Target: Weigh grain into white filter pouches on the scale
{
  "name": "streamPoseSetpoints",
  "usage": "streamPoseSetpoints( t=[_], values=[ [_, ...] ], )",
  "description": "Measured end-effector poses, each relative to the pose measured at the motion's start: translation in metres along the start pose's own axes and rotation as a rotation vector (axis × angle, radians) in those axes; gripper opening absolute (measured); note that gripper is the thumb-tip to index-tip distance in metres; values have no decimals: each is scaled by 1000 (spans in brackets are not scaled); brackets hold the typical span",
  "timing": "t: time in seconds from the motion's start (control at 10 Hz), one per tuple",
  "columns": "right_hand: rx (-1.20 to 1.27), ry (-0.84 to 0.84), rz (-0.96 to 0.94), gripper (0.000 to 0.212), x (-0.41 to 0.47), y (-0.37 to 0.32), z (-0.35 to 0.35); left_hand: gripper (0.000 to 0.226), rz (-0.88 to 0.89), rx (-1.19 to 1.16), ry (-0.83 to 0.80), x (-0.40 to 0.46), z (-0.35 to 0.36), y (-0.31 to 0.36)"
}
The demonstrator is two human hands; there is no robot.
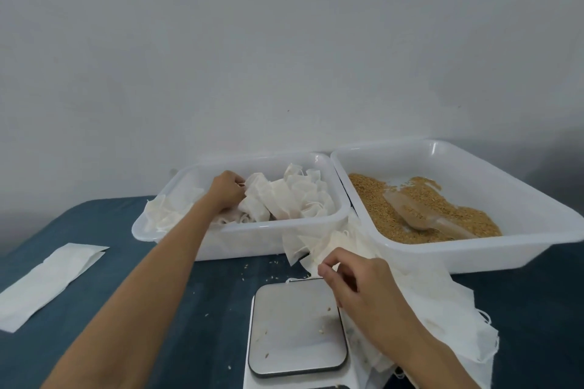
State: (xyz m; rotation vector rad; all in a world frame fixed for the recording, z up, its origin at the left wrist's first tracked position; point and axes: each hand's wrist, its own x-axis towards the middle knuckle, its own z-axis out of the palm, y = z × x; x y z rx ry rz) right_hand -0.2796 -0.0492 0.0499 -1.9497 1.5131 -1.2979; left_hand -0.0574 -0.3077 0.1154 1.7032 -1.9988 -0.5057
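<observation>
My left hand point(225, 191) reaches into the left white tray point(240, 240) and pinches the edge of a white filter pouch point(257, 196) among several crumpled pouches there. My right hand point(357, 287) hovers over the back right corner of the scale point(295, 328), fingers curled, pinching a pouch from the loose pile of pouches point(420, 303) beside the scale. The scale's grey platform carries only a few stray grains. The right white tray point(518, 249) holds golden grain point(423, 205) with a clear scoop point(420, 215) lying in it.
A flat white pouch point(50, 284) lies on the dark blue tabletop point(196, 303) at the left. Scattered grains dot the table between the left tray and the scale. A pale wall stands close behind both trays.
</observation>
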Motion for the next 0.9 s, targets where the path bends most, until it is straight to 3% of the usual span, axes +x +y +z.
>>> streamPoseSetpoints(
  t=[0.2, 0.4, 0.5, 0.6, 0.7, 0.8, 0.9],
  values=[
    [2, -4, 15, 15, -1, -2, 0, 16, 41, -87, 37, -14, -19, -3],
    [16, -6, 43, 14, -2, -3, -2, 13, 119, -195, 357, -83, -40, -19],
    [21, -7, 49, 16, -3, -9, -3, 16, 197, -355, 387, -160, -36, -26],
    [57, 25, 55, 16, -20, -14, -8, 23, 137, -454, 405, -238, -13, -50],
    [154, 63, 120, 19, -56, -13, -12, 34, 65, -462, 274, -291, 23, -67],
    [230, 106, 209, 15, -80, -12, -14, 36, 86, -356, 167, -307, 51, -64],
    [237, 90, 218, 17, -82, -12, -9, 34, 35, -365, 192, -303, 50, -52]
  ],
)
